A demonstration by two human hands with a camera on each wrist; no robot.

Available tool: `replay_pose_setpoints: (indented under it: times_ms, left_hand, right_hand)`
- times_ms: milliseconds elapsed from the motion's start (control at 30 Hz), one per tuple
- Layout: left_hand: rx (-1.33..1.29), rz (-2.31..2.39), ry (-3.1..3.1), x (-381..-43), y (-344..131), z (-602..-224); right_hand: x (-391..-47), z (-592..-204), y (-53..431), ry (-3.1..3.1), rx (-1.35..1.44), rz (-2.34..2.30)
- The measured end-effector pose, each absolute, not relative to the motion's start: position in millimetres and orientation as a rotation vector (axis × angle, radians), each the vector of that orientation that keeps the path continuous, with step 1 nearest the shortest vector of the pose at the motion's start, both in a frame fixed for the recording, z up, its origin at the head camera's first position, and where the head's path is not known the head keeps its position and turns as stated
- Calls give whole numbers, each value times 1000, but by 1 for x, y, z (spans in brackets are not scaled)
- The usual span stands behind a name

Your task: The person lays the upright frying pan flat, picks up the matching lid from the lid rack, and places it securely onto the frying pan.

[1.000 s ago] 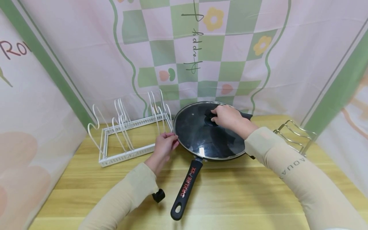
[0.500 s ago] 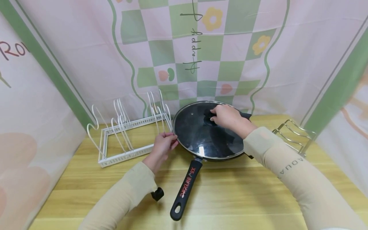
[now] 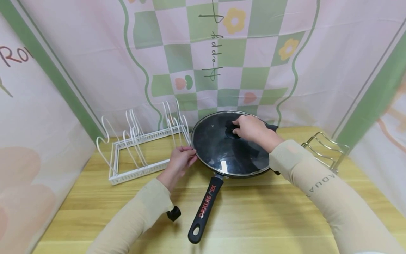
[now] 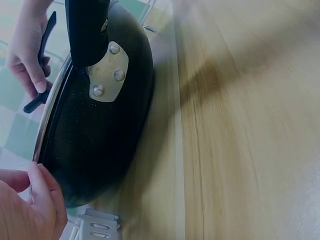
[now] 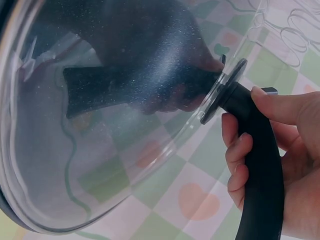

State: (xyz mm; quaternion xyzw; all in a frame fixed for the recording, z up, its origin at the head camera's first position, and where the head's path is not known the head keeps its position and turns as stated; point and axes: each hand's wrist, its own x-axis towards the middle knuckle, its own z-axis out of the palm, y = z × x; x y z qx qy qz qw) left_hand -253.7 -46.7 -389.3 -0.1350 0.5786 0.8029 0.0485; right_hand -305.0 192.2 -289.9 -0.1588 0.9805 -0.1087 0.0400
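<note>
A black frying pan (image 4: 95, 135) sits on the table, its long handle (image 3: 206, 210) pointing toward me. On it lies a glass lid (image 3: 212, 151) with a metal rim and a black knob. My right hand (image 3: 253, 129) holds the knob (image 5: 257, 165) from the right side, fingers curled round it in the right wrist view. At the lid's left edge, my left hand (image 3: 180, 162) pinches the rim between thumb and fingertips, as the left wrist view (image 4: 35, 207) shows from below. The far side of the knob is partly hidden by the right hand.
A white wire rack (image 3: 139, 171) with upright loops stands just left of the pan, close to the left hand. A smaller gold-coloured wire rack (image 3: 326, 150) stands at the right. Behind the wooden table (image 3: 253, 218) hangs a patterned cloth (image 3: 206, 53).
</note>
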Motion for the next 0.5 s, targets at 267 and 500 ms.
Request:
replay_pose_setpoints:
  times_ms: [267,500]
  left_hand:
    - [-428,2429,1771,-251,-46,-388]
    - [-416,2432,1766,-250,-44,-389]
  right_hand:
    - [-306,-291,192,2992,-469,-328]
    - [-306,-291,193,2981,-453,-327]
